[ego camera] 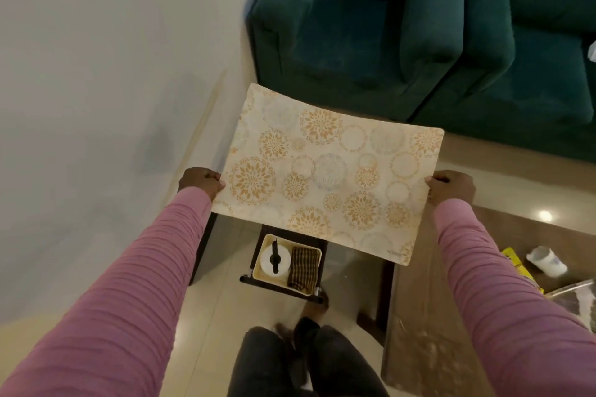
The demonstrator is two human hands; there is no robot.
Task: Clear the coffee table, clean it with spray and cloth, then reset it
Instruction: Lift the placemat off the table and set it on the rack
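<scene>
Setting: living room, pale tiled floor, pale wall to my left, dark green sofa [387, 26] ahead, brown coffee table [419, 316] running down the right of the head view. Item: one placemat [329, 171], cream with orange and grey floral roundels, held up in the air in front of me, off the table's end and above a small dark stand [280, 287]. Grip: left hand [200, 182] pinches the left short edge, thumb on the top face and fingers curled beneath; right hand [451, 187] pinches the opposite short edge the same way. Handling, as I judge it: thin, light, half-stiff. The sheet keeps its shape between my hands, with a shallow bow along the far edge, so it should bend rather than crease. The face looks smooth and may slide in a loose pinch; I would hold it midway along both short edges, as now, and keep it level. Beneath it: a cream tray [258, 274] on the stand, holding a white roll [274, 259] and a folded striped cloth [304, 266]. On the table: a white bottle [546, 264] lying on its side and a yellow packet [516, 263].
</scene>
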